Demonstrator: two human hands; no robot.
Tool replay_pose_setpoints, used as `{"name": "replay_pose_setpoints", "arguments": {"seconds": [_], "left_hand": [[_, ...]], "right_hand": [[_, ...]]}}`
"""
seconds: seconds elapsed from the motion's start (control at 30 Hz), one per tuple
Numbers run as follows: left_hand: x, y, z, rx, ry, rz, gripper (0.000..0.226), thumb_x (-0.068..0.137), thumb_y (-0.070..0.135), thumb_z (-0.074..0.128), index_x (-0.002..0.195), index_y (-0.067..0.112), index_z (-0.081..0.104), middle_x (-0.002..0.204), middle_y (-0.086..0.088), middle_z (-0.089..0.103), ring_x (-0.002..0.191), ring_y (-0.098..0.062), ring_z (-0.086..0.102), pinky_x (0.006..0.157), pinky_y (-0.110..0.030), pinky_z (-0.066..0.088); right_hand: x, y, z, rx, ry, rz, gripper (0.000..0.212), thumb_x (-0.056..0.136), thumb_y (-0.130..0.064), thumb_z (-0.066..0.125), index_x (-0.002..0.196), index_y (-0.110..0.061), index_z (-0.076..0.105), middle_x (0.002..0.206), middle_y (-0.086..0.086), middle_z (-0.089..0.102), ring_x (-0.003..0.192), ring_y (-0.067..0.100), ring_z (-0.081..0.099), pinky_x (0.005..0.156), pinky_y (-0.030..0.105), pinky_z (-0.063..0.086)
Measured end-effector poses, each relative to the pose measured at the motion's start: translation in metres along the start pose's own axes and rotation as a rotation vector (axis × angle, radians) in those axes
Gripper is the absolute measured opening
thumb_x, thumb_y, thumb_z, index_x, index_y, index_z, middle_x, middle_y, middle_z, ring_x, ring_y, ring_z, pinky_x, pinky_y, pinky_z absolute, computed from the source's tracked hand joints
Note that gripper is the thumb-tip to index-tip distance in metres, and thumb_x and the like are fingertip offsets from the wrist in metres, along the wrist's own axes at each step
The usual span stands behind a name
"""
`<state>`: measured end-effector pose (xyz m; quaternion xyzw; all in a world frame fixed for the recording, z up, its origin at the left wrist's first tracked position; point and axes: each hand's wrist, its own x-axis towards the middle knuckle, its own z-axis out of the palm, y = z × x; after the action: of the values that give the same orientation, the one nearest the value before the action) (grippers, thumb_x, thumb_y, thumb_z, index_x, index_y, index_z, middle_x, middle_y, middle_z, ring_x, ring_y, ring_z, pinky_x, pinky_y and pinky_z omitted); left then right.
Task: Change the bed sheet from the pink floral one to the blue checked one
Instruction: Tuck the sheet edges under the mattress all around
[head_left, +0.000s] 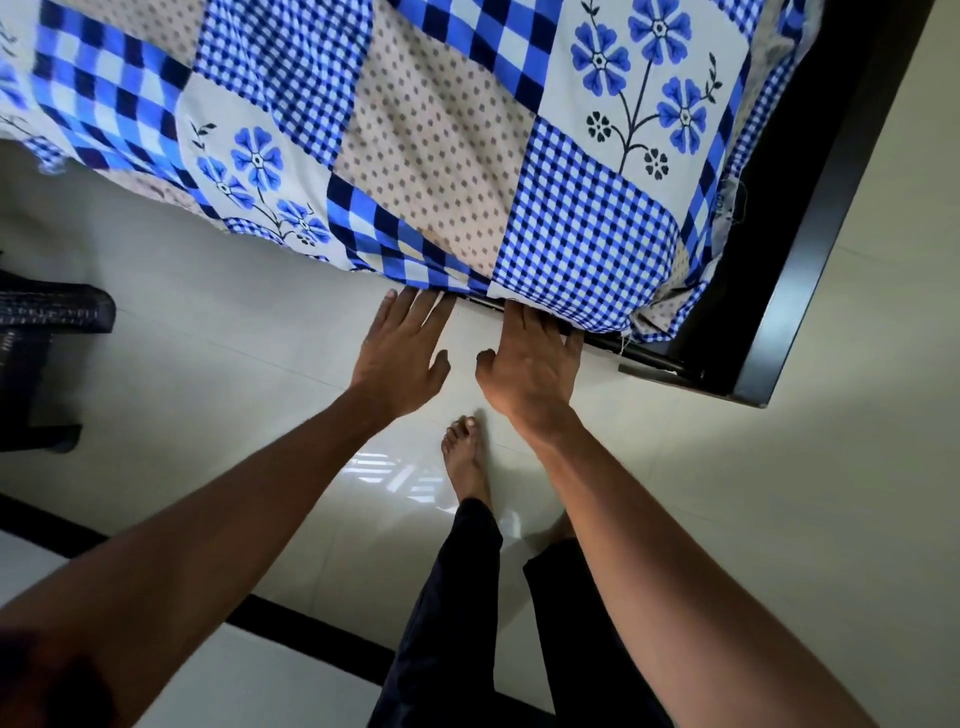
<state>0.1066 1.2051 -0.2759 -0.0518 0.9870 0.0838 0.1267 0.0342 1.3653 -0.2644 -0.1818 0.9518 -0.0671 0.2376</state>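
Blue checked sheet (431, 135) spread over bed (810, 234), 10 to 2 o'clock. At its hem, centre: left hand (400, 353) flat, fingers straight, touching cloth; right hand (530, 358) flat, fingertips under it. Edge tag (724, 200), 2 o'clock, unreadable.

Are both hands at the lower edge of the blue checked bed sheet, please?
Yes, the left hand and right hand both reach, fingers straight, to the hem of the blue checked bed sheet.

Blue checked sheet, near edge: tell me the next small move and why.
Probably push inward, tucking the blue checked sheet under: the left hand and right hand rest straight-fingered against its hanging hem beside the bed frame.
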Motion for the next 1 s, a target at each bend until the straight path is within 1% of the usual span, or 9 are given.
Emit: {"name": "replay_pose_setpoints", "arguments": {"seconds": [0.1,0.2,0.27,0.4,0.57,0.67,0.77,0.87,1.0], "left_hand": [[0.014,-0.015,-0.004,0.059,-0.005,0.079,0.067,0.085,0.03,0.06,0.146,0.008,0.041,0.147,-0.016,0.044,0.137,-0.038,0.038,0.119,-0.051,0.026],[0.015,-0.023,-0.005,0.108,-0.034,0.123,0.069,0.084,0.03,0.059,0.147,0.01,0.04,0.146,-0.014,0.045,0.137,-0.036,0.039,0.118,-0.052,0.026],[0.014,-0.024,-0.006,0.069,-0.028,0.115,0.069,0.082,0.028,0.06,0.147,0.011,0.041,0.145,-0.012,0.047,0.136,-0.035,0.04,0.117,-0.053,0.027],[0.013,-0.011,-0.009,-0.074,0.038,0.071,0.068,0.078,0.024,0.061,0.144,0.012,0.047,0.143,-0.009,0.051,0.136,-0.033,0.043,0.118,-0.051,0.028],[-0.016,-0.024,0.004,-0.194,0.198,0.044,0.06,0.086,0.015,0.056,0.145,0.005,0.048,0.152,-0.016,0.044,0.143,-0.034,0.037,0.118,-0.05,0.031],[-0.01,-0.045,0.0,-0.063,0.103,-0.031,0.068,0.087,0.027,0.056,0.149,0.006,0.039,0.152,-0.018,0.04,0.143,-0.036,0.033,0.12,-0.05,0.025],[0.015,-0.063,-0.01,0.033,0.082,-0.081,0.056,0.086,0.03,0.058,0.136,0.007,0.05,0.133,-0.015,0.054,0.127,-0.037,0.046,0.117,-0.049,0.028],[0.017,-0.071,-0.01,0.077,0.05,-0.023,0.056,0.086,0.033,0.053,0.136,0.009,0.05,0.136,-0.012,0.053,0.13,-0.035,0.043,0.12,-0.049,0.023],[0.034,-0.074,-0.025,0.041,0.098,-0.053,0.038,0.086,0.033,0.055,0.115,0.009,0.066,0.111,-0.011,0.069,0.11,-0.034,0.057,0.108,-0.046,0.039]], "right_hand": [[-0.003,-0.003,-0.003,0.016,-0.002,0.016,0.063,0.089,-0.04,0.059,0.146,-0.019,0.042,0.147,0.002,0.052,0.136,0.025,0.046,0.115,0.053,0.027],[-0.01,-0.005,-0.007,0.13,0.159,0.03,0.044,0.091,-0.039,0.057,0.128,-0.015,0.059,0.124,0.006,0.068,0.114,0.027,0.061,0.101,0.042,0.045],[-0.024,-0.014,-0.003,0.193,0.245,-0.049,0.045,0.093,-0.036,0.054,0.129,-0.01,0.06,0.126,0.009,0.067,0.114,0.028,0.062,0.098,0.039,0.05],[-0.022,-0.034,0.013,0.196,0.218,-0.247,0.059,0.092,-0.023,0.055,0.146,-0.003,0.046,0.151,0.014,0.047,0.142,0.027,0.042,0.119,0.044,0.031],[0.002,-0.049,0.014,0.032,0.084,-0.172,0.083,0.079,-0.025,0.065,0.153,-0.007,0.032,0.156,0.009,0.039,0.143,0.025,0.034,0.121,0.046,0.023],[0.001,-0.059,0.016,-0.008,0.082,-0.122,0.092,0.077,-0.033,0.071,0.155,-0.011,0.028,0.159,0.005,0.034,0.146,0.024,0.029,0.121,0.05,0.02],[0.007,-0.069,0.015,-0.021,0.12,-0.035,0.084,0.073,-0.029,0.07,0.149,-0.012,0.039,0.147,0.002,0.048,0.136,0.023,0.039,0.114,0.051,0.025],[0.012,-0.077,0.012,0.011,0.136,0.033,0.067,0.071,-0.028,0.068,0.136,-0.016,0.052,0.128,-0.002,0.061,0.122,0.022,0.049,0.105,0.05,0.032],[0.007,-0.079,0.002,0.067,0.083,0.04,0.06,0.08,-0.039,0.066,0.135,-0.016,0.053,0.132,0.002,0.061,0.127,0.024,0.05,0.107,0.052,0.035]]}}
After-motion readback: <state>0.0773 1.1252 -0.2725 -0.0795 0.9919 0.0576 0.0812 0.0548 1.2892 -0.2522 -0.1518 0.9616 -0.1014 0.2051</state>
